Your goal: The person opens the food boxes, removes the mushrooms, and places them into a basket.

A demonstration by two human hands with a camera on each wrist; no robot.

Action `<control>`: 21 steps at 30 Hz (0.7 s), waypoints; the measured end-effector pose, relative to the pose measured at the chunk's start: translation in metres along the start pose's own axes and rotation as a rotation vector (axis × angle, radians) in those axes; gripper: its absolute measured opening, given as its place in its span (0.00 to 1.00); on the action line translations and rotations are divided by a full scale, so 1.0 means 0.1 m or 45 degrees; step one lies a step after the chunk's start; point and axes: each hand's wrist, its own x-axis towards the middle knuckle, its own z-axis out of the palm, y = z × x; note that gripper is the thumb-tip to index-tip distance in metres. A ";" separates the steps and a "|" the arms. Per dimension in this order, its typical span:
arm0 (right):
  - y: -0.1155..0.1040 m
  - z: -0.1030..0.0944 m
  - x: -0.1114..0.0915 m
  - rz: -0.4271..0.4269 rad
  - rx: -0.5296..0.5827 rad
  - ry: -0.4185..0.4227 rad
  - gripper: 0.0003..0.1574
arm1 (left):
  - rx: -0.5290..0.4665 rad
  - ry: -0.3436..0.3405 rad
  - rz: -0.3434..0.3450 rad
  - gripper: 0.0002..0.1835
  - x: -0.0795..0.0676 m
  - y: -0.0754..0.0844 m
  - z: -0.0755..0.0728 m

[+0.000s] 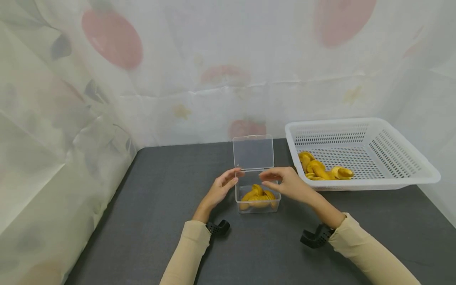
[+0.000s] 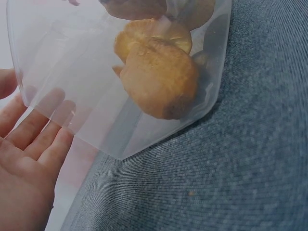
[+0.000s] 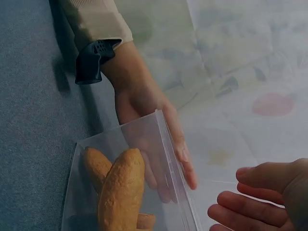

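Observation:
A small clear plastic box (image 1: 258, 211) stands on the table with its hinged lid (image 1: 253, 152) raised at the back. Inside lie several curved, lumpy yellow-brown pieces (image 1: 257, 194), some with a flared, mushroom-like end. My left hand (image 1: 221, 189) is at the box's left side; in the left wrist view its straight fingers (image 2: 36, 137) lie along the clear wall. Over the box's right rim reaches my right hand (image 1: 283, 183), fingers loosely bent, with nothing between them. In the right wrist view this hand (image 3: 264, 195) hovers apart from the pieces (image 3: 120, 192).
At the back right sits a white perforated basket (image 1: 409, 158), holding several similar yellow pieces (image 1: 317, 168) in its near left corner. A patterned white curtain (image 1: 213, 51) hangs behind the dark grey table (image 1: 171, 178) and on its left. Each wrist wears a black band (image 1: 217, 227).

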 end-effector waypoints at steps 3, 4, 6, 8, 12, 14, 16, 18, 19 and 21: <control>0.02 0.01 0.05 -0.038 -0.001 -0.044 0.16 | 0.007 -0.002 0.000 0.23 0.00 0.00 0.00; 0.03 0.01 0.06 -0.045 0.003 -0.062 0.16 | 0.008 -0.003 0.000 0.23 0.00 0.00 0.00; 0.05 0.02 0.09 -0.052 0.016 -0.102 0.17 | 0.012 -0.003 -0.002 0.23 0.00 0.00 0.00; 0.07 0.02 0.11 -0.050 0.037 -0.152 0.17 | 0.016 -0.003 -0.004 0.23 0.00 0.00 0.00; 0.13 0.04 0.15 -0.036 0.106 -0.244 0.18 | 0.015 0.000 -0.005 0.22 0.00 0.00 0.00; 0.15 0.04 0.17 -0.045 0.139 -0.288 0.18 | 0.016 0.000 -0.002 0.22 0.00 0.00 0.00; 0.17 0.05 0.20 -0.052 0.171 -0.338 0.17 | 0.023 0.000 0.002 0.22 0.00 0.00 0.00; 0.18 0.06 0.22 -0.051 0.189 -0.386 0.17 | 0.031 0.000 0.008 0.22 0.00 0.00 0.00; 0.18 0.06 0.23 -0.048 0.199 -0.409 0.17 | 0.031 0.001 0.009 0.22 0.00 0.00 0.00; 0.18 0.07 0.25 -0.033 0.210 -0.444 0.17 | 0.025 0.005 0.009 0.22 0.00 -0.01 0.00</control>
